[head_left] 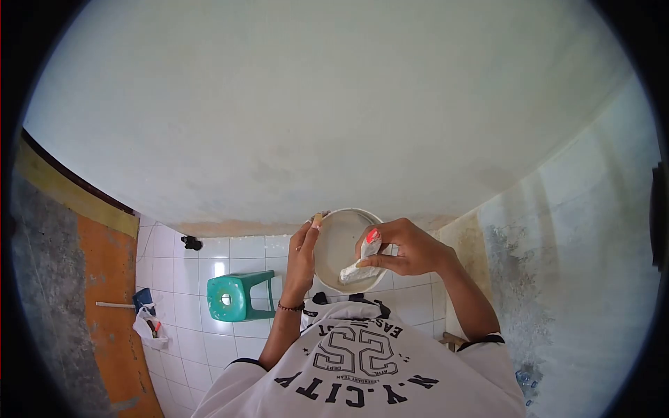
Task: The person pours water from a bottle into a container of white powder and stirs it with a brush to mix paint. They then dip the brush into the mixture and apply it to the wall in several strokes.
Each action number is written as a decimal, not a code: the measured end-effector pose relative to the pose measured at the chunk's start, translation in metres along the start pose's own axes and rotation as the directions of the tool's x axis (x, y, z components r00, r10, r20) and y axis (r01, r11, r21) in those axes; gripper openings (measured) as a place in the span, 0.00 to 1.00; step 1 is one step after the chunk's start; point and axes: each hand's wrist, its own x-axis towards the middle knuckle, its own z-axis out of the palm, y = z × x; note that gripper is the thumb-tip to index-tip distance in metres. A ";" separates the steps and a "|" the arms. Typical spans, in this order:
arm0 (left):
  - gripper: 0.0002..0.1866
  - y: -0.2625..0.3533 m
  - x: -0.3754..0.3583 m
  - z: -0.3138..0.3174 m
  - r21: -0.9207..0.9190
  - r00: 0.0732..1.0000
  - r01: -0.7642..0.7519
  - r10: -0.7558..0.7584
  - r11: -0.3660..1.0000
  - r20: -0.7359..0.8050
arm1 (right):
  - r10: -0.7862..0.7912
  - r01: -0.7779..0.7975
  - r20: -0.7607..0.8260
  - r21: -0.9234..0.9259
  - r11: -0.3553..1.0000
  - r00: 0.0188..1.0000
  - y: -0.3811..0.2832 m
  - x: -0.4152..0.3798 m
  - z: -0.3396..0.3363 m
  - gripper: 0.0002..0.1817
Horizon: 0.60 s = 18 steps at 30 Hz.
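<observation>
My left hand [304, 245], with a beaded bracelet at the wrist, is closed on the left rim of a round whitish tub [337, 244]. A small tan piece [318, 220] shows at its fingertips, and I cannot make out what it is. My right hand [408, 247] reaches over the tub's right side, fingers pinched on a crumpled white plastic packet [361, 268] with a red patch. The packet's lower end is tilted down to the left inside the tub. Pale material covers the inside of the tub.
A large pale wall [334, 125] rises in front. On the tiled floor to the left stands a green plastic stool [240, 296]. Farther left are a blue dustpan [143, 300], a white plastic bag [150, 329] and a small black object [191, 242]. Another patchy wall [557, 258] borders the right.
</observation>
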 end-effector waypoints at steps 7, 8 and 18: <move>0.28 -0.018 0.002 0.031 -0.063 1.000 -0.026 0.025 0.998 -0.008 | -0.055 0.056 0.013 -0.113 0.992 0.998 0.012 -0.020 -0.035 0.09; 0.28 -0.022 0.003 0.034 -0.054 0.999 -0.031 0.031 0.998 -0.008 | -0.076 0.074 -0.011 -0.135 0.988 0.997 0.012 -0.023 -0.039 0.09; 0.23 -0.037 0.000 0.058 -0.303 0.987 0.155 -0.163 0.940 -0.001 | -0.292 0.193 -0.018 -0.711 0.676 0.956 0.016 -0.034 -0.023 0.20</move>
